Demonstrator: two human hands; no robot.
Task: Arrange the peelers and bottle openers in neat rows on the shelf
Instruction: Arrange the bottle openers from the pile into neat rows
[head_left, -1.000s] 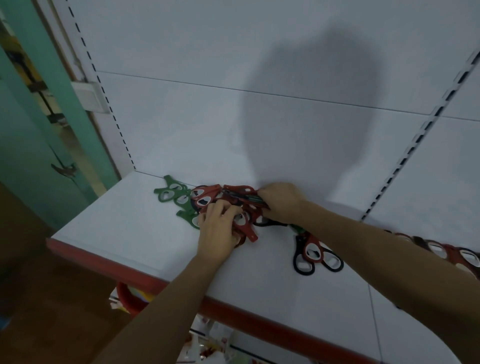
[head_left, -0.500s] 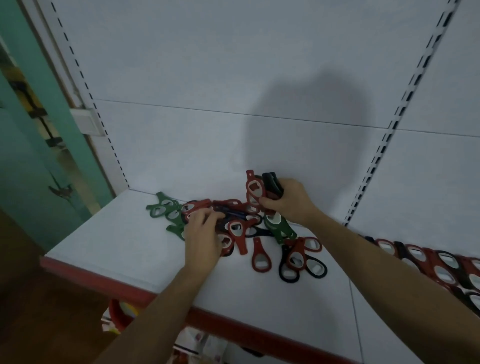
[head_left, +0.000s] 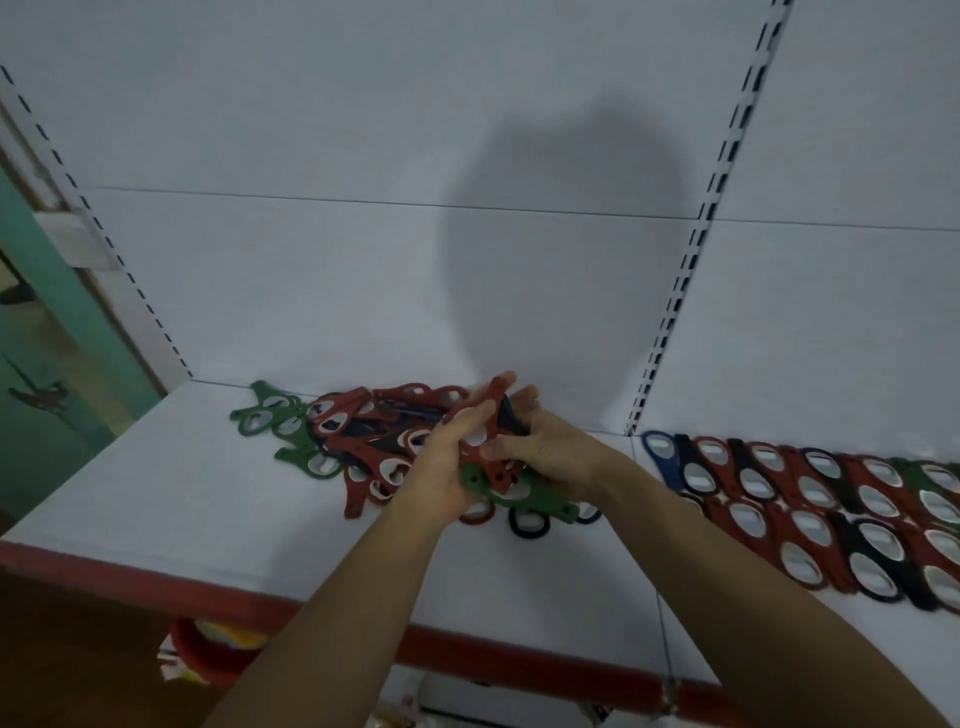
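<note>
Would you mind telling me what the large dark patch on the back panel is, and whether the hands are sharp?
Head view: the patch is a soft shadow on the back panel, probably the person's own. Head view: the left hand and right hand, gripping a bundle of openers, are slightly blurred. Head view: the slotted upright leans, wide-angle distortion.

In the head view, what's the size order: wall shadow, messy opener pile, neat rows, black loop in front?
1. wall shadow
2. messy opener pile and neat rows: about alike, rows run off frame
3. black loop
</note>
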